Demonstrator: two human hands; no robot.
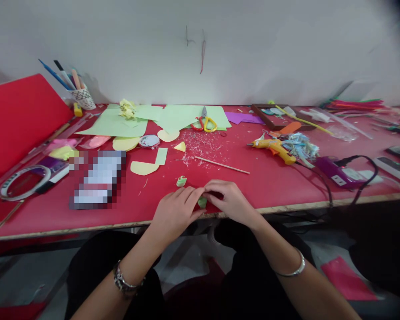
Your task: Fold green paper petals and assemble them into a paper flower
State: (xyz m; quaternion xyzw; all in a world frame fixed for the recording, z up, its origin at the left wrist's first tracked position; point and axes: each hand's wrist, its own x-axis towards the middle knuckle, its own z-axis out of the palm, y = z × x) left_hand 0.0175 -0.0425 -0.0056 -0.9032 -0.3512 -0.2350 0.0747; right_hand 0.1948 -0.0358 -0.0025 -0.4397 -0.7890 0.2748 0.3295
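At the table's front edge my left hand (179, 209) and my right hand (229, 201) meet with fingertips together. Between them shows a small piece of green paper (202, 202), partly hidden by my fingers; both hands pinch it. Just beyond my left hand lies a small curled green paper piece (181, 181). A thin wooden stick (222, 165) rests on the table past my right hand. Cut pale yellow paper (144, 168) and a light green paper strip (161, 156) lie further to the left.
Scissors (205, 122) rest on green paper sheets (178, 116) at the back, near scattered paper shreds (203, 147). To the right are a yellow glue gun (274, 149) and a purple power strip (340, 172) with cables. On the left stand a phone (98, 180) and a pen cup (83, 98).
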